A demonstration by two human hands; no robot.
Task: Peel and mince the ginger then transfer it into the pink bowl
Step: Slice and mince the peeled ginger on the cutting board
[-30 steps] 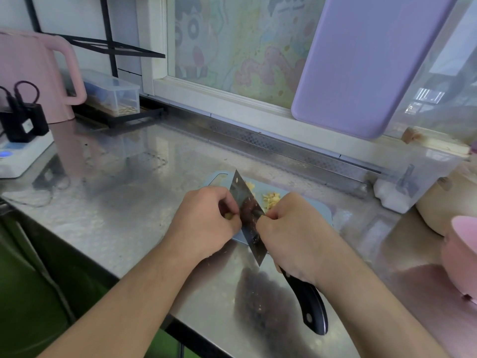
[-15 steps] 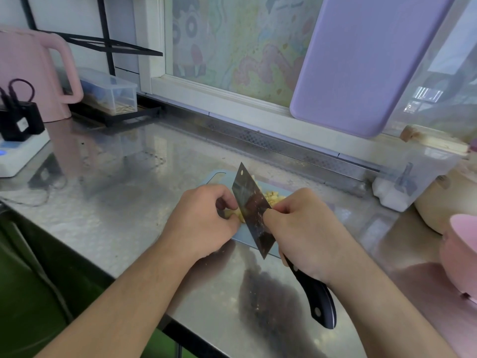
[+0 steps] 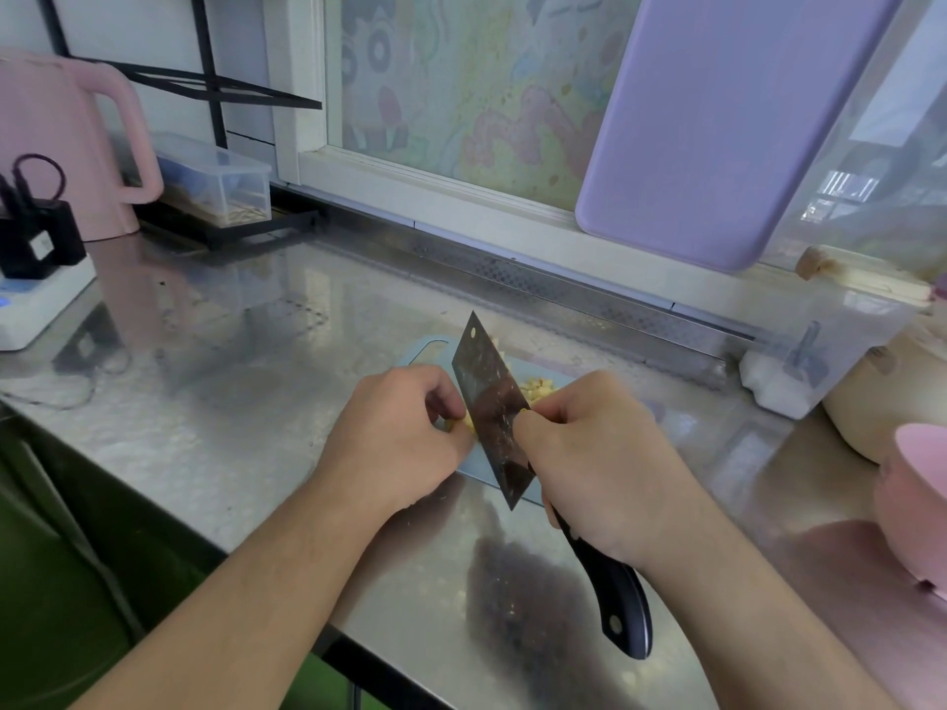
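The right hand grips the cleaver where blade meets black handle, fingers curled round it; the handle end projects back past the wrist, toward the bench's front edge. The blade stands on edge, tilted, over the small blue board, which lies on the steel bench near its front edge. The left hand sits just left of the blade, fingers curled, pinching a piece of ginger against the board. Chopped ginger bits lie on the board behind the blade, on its right side. The pink bowl stands at the bench's right edge, well apart from the board. A pink kettle stands at the back left corner.
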